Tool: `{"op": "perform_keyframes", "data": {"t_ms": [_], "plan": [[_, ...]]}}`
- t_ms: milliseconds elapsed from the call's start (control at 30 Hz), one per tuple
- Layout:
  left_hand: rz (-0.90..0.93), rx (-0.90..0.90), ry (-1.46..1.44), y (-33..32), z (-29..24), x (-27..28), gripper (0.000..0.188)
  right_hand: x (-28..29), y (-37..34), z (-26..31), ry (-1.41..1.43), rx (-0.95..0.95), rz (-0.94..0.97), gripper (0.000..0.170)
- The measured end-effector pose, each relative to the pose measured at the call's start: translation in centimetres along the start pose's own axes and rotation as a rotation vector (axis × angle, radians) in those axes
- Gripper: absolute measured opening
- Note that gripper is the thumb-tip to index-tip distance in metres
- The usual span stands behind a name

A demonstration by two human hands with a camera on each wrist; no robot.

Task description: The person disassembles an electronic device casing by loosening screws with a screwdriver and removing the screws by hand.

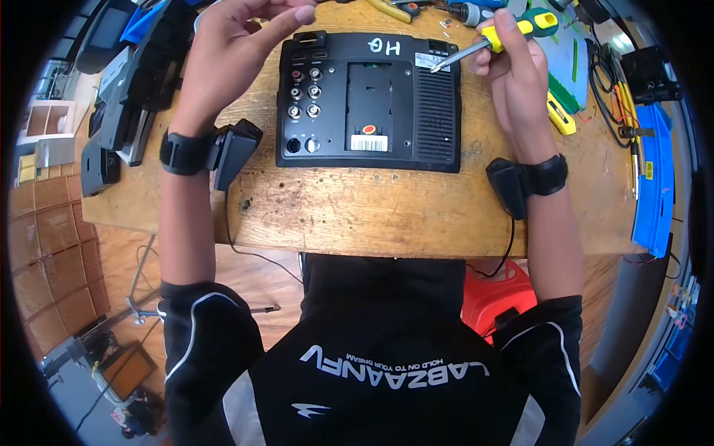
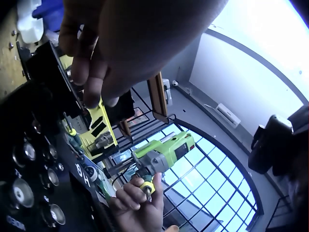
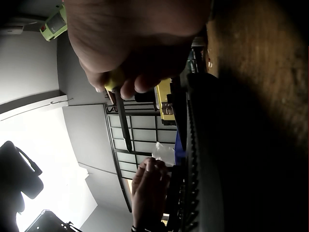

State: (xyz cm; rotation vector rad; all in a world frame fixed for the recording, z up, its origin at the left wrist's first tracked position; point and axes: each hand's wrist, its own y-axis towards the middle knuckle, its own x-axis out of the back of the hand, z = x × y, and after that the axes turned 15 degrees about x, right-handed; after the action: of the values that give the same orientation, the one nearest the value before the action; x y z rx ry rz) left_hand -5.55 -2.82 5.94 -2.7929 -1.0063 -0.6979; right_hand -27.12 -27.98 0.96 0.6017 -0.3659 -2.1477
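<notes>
My right hand (image 1: 518,82) grips a screwdriver (image 1: 526,28) by its yellow-and-green handle. The metal shaft points down and left, its tip over the vented right side of a black device (image 1: 405,97). That device lies on the table with its back up, showing round connectors (image 1: 296,92), a recessed middle with a barcode label (image 1: 368,143), and "HQ" marked on it. My left hand (image 1: 232,56) is raised over the device's upper left, thumb stretched out. In the left wrist view its fingers (image 2: 94,82) hang loosely bent, and nothing shows between them.
Black devices (image 1: 141,82) are stacked on the table's left. Behind the right hand are a green tray (image 1: 569,93), a yellow tool (image 1: 559,113) and cables. A blue bin (image 1: 654,178) stands at the right edge. A red stool (image 1: 498,297) is below the table.
</notes>
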Motion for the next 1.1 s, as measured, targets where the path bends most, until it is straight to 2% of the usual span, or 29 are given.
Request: {"op": "perform_keyframes", "data": {"t_ms": [33,67,100,133,267,300,367,433,500,567,633,733,833,1100], "plan": [[0.013,-0.093,0.164,-0.3,-0.4,-0.2,0.021,-0.5,-0.3,-0.1,0.002,-0.001,-0.011,0.031],[0.090,-0.124,0.159,-0.7,-1.0,-1.0,0.019,-0.7,-0.5,-0.2,-0.044,-0.029,-0.058,0.023],[0.159,-0.030,0.172,-1.9,-3.0,-2.3,0.016,-1.1,-0.6,-0.1,-0.090,-0.053,-0.103,0.016],[0.247,-0.019,0.141,-2.5,-3.6,-3.5,0.014,-2.5,-0.4,1.1,-0.232,-0.078,-0.092,0.022],[0.487,0.030,0.101,-3.7,-4.9,-6.5,0.011,-3.0,-0.6,1.3,-0.204,-0.082,-0.115,0.022],[0.491,0.034,0.092,-3.6,-4.6,-6.9,0.011,-2.9,-0.7,1.3,-0.211,-0.090,-0.115,0.022],[0.443,-0.310,0.257,-3.2,-3.8,-7.4,0.012,-2.8,-0.6,1.5,-0.227,-0.103,-0.074,0.022],[0.437,-0.257,0.277,-3.6,-3.4,-7.4,0.013,-3.1,-0.7,1.7,-0.205,-0.097,-0.090,0.023],[0.411,-0.311,0.373,-3.7,-3.2,-7.1,0.014,-2.7,-0.7,1.1,-0.180,-0.014,0.012,0.023],[0.421,-0.311,0.386,-3.9,-3.3,-7.1,0.014,-2.9,-0.7,1.1,-0.190,-0.070,0.002,0.022],[0.427,-0.312,0.394,-3.9,-3.3,-7.2,0.013,-3.3,-0.8,1.3,-0.145,0.017,0.002,0.021],[0.403,-0.327,0.391,-3.9,-3.3,-7.2,0.012,-3.0,-0.7,0.6,-0.114,0.049,-0.016,0.021],[0.406,-0.336,0.384,-3.8,-3.3,-7.1,0.011,-3.2,-0.6,1.4,-0.182,0.005,-0.010,0.021],[0.330,-0.431,0.423,-4.1,-3.5,-7.6,0.014,-3.1,-0.6,0.9,-0.169,0.035,-0.002,0.025]]}}
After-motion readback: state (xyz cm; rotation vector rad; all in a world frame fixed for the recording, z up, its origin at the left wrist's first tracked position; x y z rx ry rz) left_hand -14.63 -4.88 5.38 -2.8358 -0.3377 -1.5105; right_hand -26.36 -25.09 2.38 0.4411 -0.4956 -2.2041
